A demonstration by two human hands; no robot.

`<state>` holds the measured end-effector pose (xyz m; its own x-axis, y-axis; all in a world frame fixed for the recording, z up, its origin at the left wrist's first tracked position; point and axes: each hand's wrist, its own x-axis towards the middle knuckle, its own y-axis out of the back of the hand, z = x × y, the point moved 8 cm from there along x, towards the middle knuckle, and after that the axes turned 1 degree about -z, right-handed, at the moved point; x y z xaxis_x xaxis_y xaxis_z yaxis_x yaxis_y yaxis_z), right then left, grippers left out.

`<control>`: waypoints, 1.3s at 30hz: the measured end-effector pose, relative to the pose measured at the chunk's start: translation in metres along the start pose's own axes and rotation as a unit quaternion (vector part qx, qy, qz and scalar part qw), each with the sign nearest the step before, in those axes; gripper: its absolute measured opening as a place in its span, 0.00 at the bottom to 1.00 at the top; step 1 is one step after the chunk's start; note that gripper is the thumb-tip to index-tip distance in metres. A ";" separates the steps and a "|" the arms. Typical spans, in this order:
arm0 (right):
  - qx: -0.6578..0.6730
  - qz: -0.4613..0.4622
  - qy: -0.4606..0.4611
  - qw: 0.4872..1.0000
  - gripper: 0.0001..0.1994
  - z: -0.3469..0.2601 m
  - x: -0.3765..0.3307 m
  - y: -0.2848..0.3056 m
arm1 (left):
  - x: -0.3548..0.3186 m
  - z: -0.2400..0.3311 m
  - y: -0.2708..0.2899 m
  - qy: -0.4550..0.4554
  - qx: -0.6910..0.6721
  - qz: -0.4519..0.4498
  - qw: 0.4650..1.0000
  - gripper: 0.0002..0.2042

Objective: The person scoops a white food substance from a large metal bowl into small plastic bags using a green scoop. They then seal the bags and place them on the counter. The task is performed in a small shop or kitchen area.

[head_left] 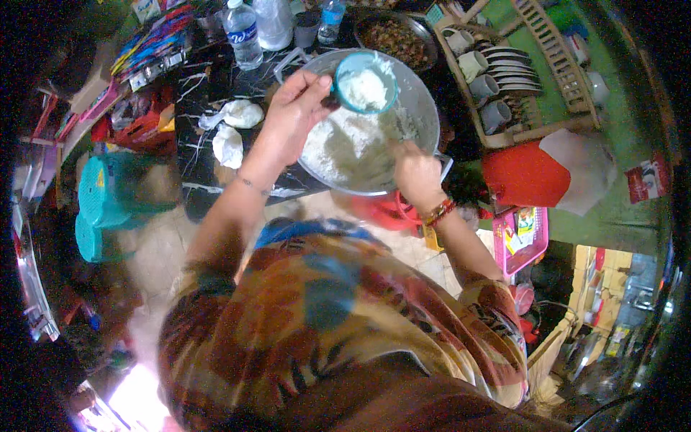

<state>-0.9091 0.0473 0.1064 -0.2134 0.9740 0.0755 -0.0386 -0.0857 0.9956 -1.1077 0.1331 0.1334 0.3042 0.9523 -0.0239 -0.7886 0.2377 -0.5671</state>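
A large metal pot (427, 108) stands near the table's front edge, holding white powder like flour (322, 153) and a greyish-brown patch that is smeared. Over its far side my left hand (299, 104) grips the rim of a teal bowl (337, 85), tilted so the white powder (363, 90) in it shows. My right hand (416, 173) is closed in a fist above the pot's right side, near the side handle (446, 167). Whatever the fist holds is blurred and hidden by the fingers.
Left of the pot, crumpled white plastic bags (229, 146) lie on the black marbled table (198, 162). Behind stand a water bottle (243, 36) and a pan of brown food (394, 39). A dish rack (536, 133) is at right, a teal stool (97, 209) at left.
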 end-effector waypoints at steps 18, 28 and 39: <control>0.053 -0.227 -0.033 0.972 0.13 -0.011 0.076 -0.085 | 0.031 -0.003 0.066 -0.270 0.214 0.015 0.939 0.06; 0.153 -0.226 -0.066 0.960 0.16 -0.021 0.067 -0.114 | 0.028 0.001 0.066 -0.260 0.232 0.019 0.937 0.09; 0.275 -0.170 -0.008 0.946 0.16 -0.033 0.083 -0.073 | 0.028 0.000 0.067 -0.251 0.236 0.025 0.939 0.08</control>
<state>-0.9560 0.1281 0.0378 -0.2642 0.9294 -0.2576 0.4128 0.3504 0.8407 -1.1522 0.1761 0.0946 0.0638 0.9070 0.4163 -0.9801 0.1355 -0.1450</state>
